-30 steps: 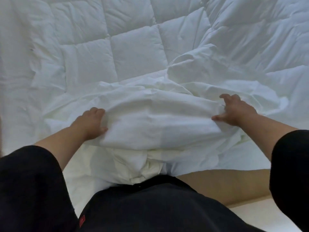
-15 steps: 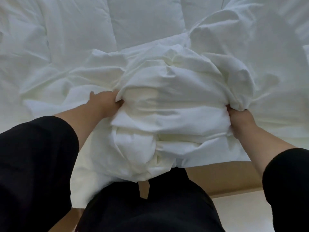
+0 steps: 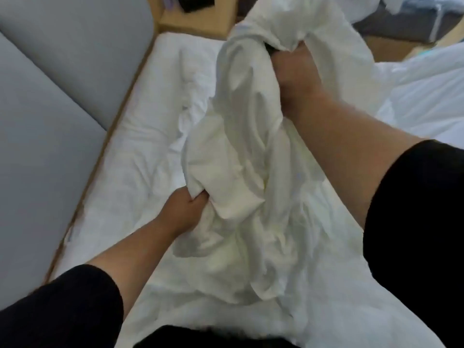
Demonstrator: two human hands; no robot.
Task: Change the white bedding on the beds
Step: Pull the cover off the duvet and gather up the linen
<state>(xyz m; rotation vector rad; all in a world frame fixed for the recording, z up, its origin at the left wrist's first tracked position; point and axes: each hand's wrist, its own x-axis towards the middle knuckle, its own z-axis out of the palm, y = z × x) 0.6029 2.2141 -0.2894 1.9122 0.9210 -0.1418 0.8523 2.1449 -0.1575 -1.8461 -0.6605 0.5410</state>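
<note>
You are standing at the side of a bed [image 3: 140, 156] whose white under-layer is lying wrinkled and exposed, running alongside a grey padded wall panel [image 3: 50, 101] and a wooden frame edge [image 3: 118, 121]. A wooden bedside stand [image 3: 200, 18] is sitting beyond the head of the bed, and more white bedding is lying on the right, near what seems to be a second bed; the blur is hiding the details.

You are hauling up a large bunch of white sheet [image 3: 241, 172], which is rising from the mattress in a twisted column in front of you, its lower folds trailing down against your dark clothing. Judging from this, the stripping is well under way but not finished: the sheet is gathered, not yet carried off, and no fresh bedding is showing on this bed.

Your right hand [image 3: 296, 71] is raised high and forward, fist clenched around the top of the bunch, fingers buried in cloth. Your left hand [image 3: 185, 207] is reaching low, fingers curled into a fold at the bundle's lower edge, forearm stretching out from a black sleeve [image 3: 62, 305].
</note>
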